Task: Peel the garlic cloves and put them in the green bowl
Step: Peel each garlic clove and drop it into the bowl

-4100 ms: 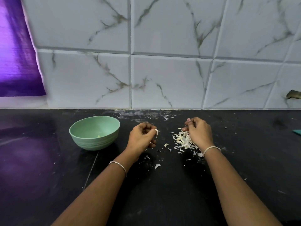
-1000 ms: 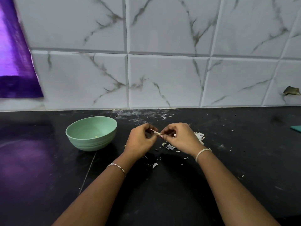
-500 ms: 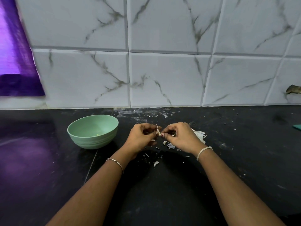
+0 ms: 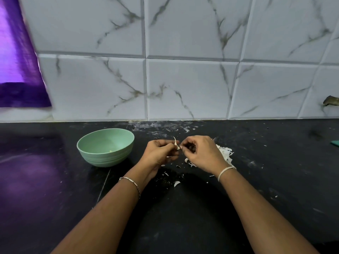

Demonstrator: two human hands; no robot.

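Garlic clove (image 4: 177, 147): you hold it between both hands, just above the dark surface (image 4: 192, 222) and to the right of the green bowl (image 4: 106, 159). Your left hand (image 4: 158, 154) has its grip curled closed on the clove, thumb against fingers. Your right hand (image 4: 201, 153) has its grip narrowed to a fingertip pinch at the clove's right end, where a strip of skin (image 4: 174, 139) stands up. Loose skins (image 4: 226, 154) are heaped on the far right of your right hand, and flakes lie under and near both wrists. The bowl holds a small pale piece (image 4: 111, 151).

The clove is small and likely slick. If you pull hard on the strip, it may pop out of your left grip and drop among the skins. The strip may also tear short and leave skin on.

About four seconds ago your hands were apart, the right one over the heap and the left holding the clove alone. They have since met on the clove, and the bowl has stayed put.
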